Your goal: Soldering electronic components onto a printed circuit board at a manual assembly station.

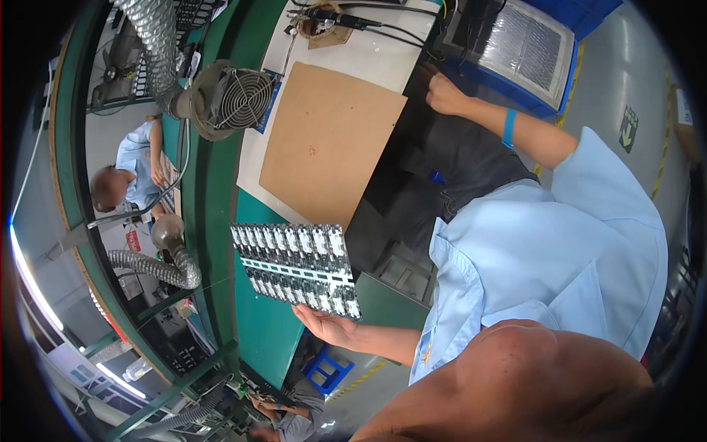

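Note:
My left hand (326, 325) grips a panel of circuit boards (294, 267) by its near edge, fingers beneath it. White parts and black components in rows cover the panel, which is tilted above the green bench mat (269, 331). Just beyond it lies a brown cardboard sheet (328, 140) on a white surface. My right hand (444, 94), with a blue band on its wrist, is closed past the bench edge, near a blue bin. Its fingertips lie in shadow, and whatever they may hold is hidden.
A round fan with a wire grille (247, 98) stands along the bench's left side. Silver ducts (151, 33) hang nearby. The blue bin (567, 81) holds a framed silvery panel. Another person (136, 169) works across the bench; a second (294, 416) sits lower down.

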`<state>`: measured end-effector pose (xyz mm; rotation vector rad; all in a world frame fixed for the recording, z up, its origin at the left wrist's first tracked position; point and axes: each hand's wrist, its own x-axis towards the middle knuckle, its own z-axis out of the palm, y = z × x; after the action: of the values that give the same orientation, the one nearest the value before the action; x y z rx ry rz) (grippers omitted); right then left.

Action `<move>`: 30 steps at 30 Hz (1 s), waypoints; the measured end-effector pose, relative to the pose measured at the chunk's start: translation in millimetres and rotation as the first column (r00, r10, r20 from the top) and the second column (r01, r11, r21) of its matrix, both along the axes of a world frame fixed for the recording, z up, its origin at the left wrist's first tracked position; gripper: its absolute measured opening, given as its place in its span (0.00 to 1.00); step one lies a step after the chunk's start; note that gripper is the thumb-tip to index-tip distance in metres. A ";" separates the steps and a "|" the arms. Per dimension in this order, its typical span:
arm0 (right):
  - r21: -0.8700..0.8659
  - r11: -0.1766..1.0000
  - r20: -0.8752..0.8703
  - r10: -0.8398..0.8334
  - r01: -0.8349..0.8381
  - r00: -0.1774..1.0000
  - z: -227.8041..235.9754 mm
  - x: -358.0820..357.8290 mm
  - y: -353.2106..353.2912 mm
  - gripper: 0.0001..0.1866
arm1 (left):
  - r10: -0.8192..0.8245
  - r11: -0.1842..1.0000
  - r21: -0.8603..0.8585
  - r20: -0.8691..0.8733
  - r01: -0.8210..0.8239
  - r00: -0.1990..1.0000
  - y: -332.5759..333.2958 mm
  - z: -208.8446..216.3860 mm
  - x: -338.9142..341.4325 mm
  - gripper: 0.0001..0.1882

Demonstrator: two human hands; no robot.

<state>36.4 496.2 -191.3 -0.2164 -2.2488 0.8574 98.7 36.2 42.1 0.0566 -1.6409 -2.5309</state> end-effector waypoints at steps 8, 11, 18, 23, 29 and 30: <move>-0.356 0.897 0.103 -0.240 0.261 0.965 -46.5 -61.5 29.0 0.20 | 0.334 0.920 -0.244 0.083 -0.306 0.939 22.4 26.8 9.4 0.23; -0.308 0.920 0.146 -0.205 0.241 0.968 -54.3 -87.2 65.3 0.18 | 0.498 0.855 -0.242 0.140 -0.458 0.856 24.9 37.1 16.0 0.24; -0.261 0.947 0.269 -0.113 0.185 0.956 -68.5 -133.8 103.9 0.15 | 0.399 0.916 -0.027 0.170 -0.400 0.901 51.8 52.3 28.5 0.16; -0.243 0.959 0.308 -0.070 0.149 0.949 -85.4 -146.5 112.5 0.14 | 0.376 0.924 0.008 0.147 -0.381 0.915 50.7 56.6 28.8 0.15; -0.219 0.971 0.321 -0.015 0.090 0.947 -85.5 -144.0 123.1 0.13 | 0.369 0.922 0.073 0.126 -0.379 0.921 41.1 43.0 36.2 0.15; -0.218 0.972 0.325 -0.011 0.086 0.946 -84.0 -138.9 121.9 0.13 | 0.354 0.927 0.087 0.117 -0.364 0.928 39.2 41.3 36.1 0.15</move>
<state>-102.5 618.1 -275.3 -0.5542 -2.4261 1.1240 134.8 75.5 83.4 0.4583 -1.3714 -2.3587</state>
